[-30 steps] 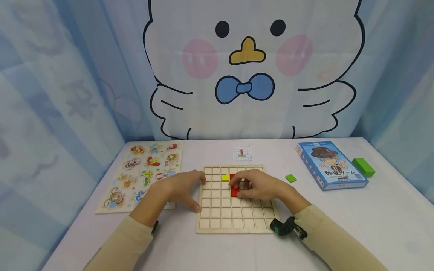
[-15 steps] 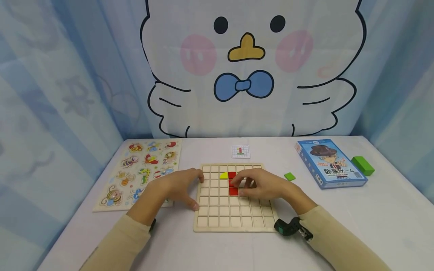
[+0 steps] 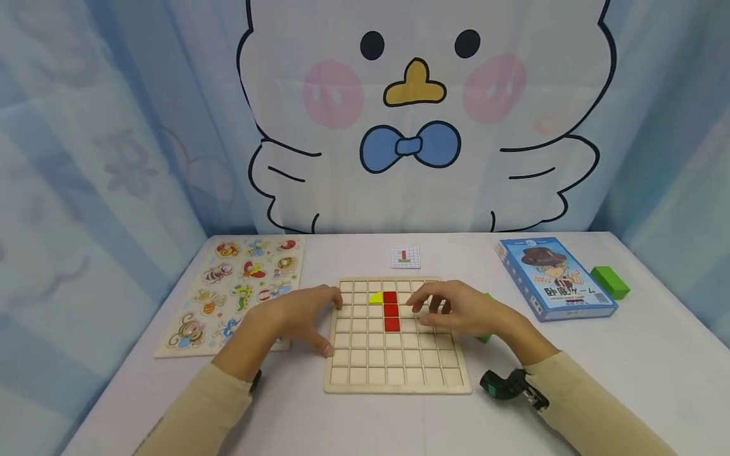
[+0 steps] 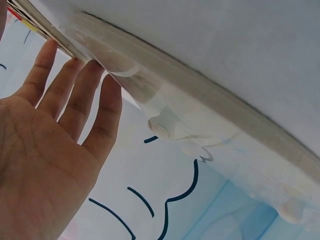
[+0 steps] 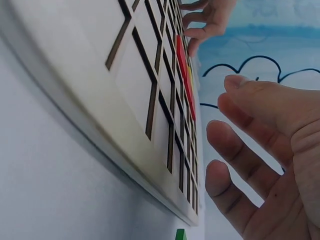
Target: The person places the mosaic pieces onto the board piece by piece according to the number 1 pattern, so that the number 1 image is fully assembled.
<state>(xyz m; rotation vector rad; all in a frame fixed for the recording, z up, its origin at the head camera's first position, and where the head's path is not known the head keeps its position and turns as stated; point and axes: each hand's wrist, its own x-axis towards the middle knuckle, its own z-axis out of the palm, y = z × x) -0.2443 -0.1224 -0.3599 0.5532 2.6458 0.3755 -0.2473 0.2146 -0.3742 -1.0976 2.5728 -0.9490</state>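
The left hand (image 3: 299, 316) rests at the left edge of a wooden grid board (image 3: 365, 377), its thumb and fingertips touching the rim. In the left wrist view its fingers (image 4: 70, 95) extend to the board's edge. Three red squares (image 3: 391, 310) lie in a column on the grid. A small yellow piece (image 3: 376, 297) sits left of the top one. Over the board's right half hovers the right hand (image 3: 456, 307), fingers loosely bent and apart, holding nothing, as the right wrist view also shows. Green pieces (image 3: 485, 339) on the table are partly hidden by this hand.
A card with a small grid pattern (image 3: 404, 258) lies behind the board. To the left is a board of animal pictures (image 3: 228, 297). At the right lie a blue box (image 3: 556, 275) and a green block (image 3: 610, 282). A printed curtain (image 3: 410, 196) hangs behind the table.
The right hand has drawn back to the right from the red squares, which now show fully. Part of a green piece has come into sight below the right hand. The left hand stays at the rim.
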